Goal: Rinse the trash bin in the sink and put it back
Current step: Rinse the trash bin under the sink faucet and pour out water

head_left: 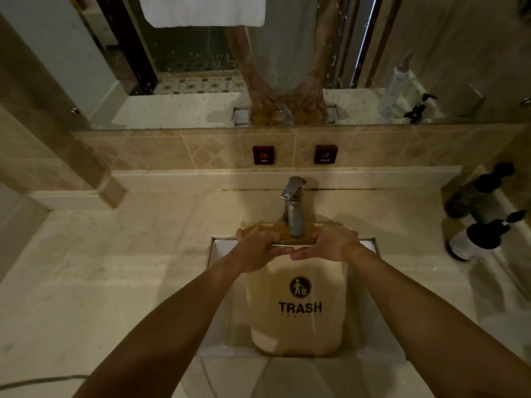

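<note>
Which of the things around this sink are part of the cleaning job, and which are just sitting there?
In use:
- beige plastic trash bin, gripped at its rim by the left hand and right hand
- white rectangular sink
- steel faucet

Just sitting there:
- dark pump bottles on the counter, right
- red hot and cold labels
- white towel

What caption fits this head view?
Both hands, left hand and right hand, hold the trash bin under the faucet.
</note>
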Demonstrator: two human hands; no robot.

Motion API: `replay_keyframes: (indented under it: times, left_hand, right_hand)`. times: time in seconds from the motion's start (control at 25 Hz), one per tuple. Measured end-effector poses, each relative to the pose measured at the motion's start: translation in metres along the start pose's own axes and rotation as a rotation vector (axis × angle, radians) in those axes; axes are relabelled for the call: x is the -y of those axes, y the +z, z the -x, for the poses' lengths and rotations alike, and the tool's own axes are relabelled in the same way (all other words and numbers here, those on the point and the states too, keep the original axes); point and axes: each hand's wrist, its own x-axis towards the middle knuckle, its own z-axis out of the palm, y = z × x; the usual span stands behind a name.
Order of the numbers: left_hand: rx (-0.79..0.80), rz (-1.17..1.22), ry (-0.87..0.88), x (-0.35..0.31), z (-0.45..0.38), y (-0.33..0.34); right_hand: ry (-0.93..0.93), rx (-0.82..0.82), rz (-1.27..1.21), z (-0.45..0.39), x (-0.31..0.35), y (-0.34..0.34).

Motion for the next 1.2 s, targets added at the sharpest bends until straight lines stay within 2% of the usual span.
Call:
replay_keyframes:
  times: [1.2]
  left_hand:
    - [0.019, -0.014, -0.002, 0.0052, -0.0045, 0.0027]
  right_hand:
    - [0.000, -0.012, -0.030, 0.0039, 0.0021, -0.0036]
